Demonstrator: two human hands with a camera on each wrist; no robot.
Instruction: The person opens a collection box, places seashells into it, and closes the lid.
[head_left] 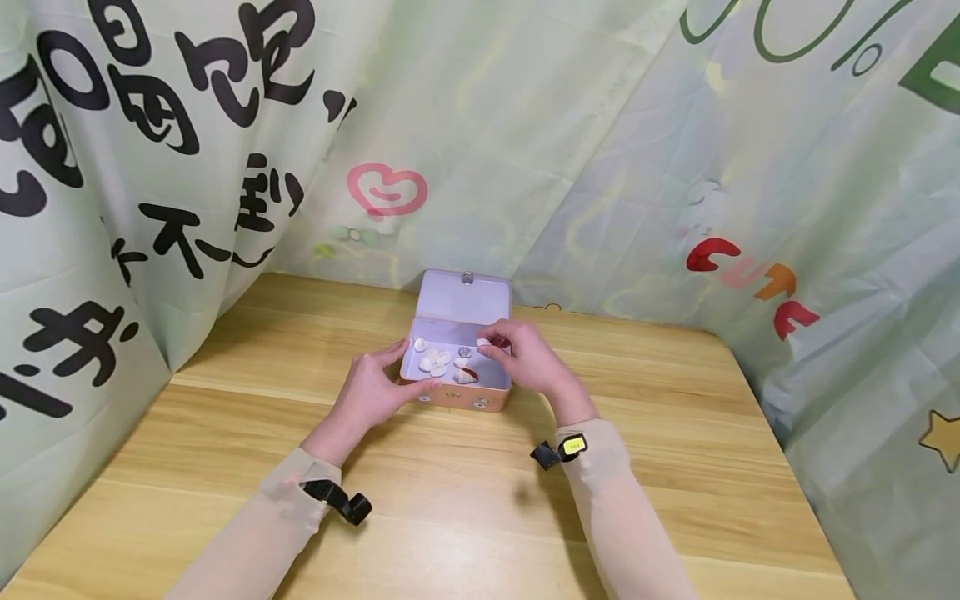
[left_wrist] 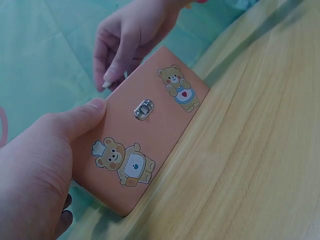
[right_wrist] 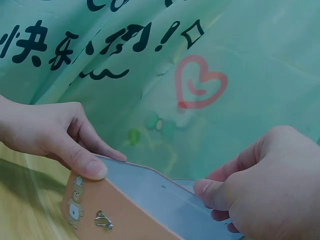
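An orange tin box (head_left: pixel 454 396) with bear pictures and a lilac inside stands on the table, its lid (head_left: pixel 465 298) tipped back. Inside lie several white seashells (head_left: pixel 435 362), a brown-and-white shell (head_left: pixel 466 376) and a small round greyish piece (head_left: pixel 466 352). My left hand (head_left: pixel 369 385) grips the box at its left end, thumb on the front rim and fingers round the side. Over the box's right half, my right hand (head_left: pixel 528 357) pinches a small white seashell (head_left: pixel 482 342) between thumb and fingers. The left wrist view shows the shell's tip (left_wrist: pixel 106 85) below the thumb.
The box stands toward the back of a wooden table (head_left: pixel 450 517). A printed curtain (head_left: pixel 525 167) hangs along the back and both sides. Black straps with small devices (head_left: pixel 573 446) sit on both sleeves. A metal clasp (left_wrist: pixel 144 109) is on the box's front.
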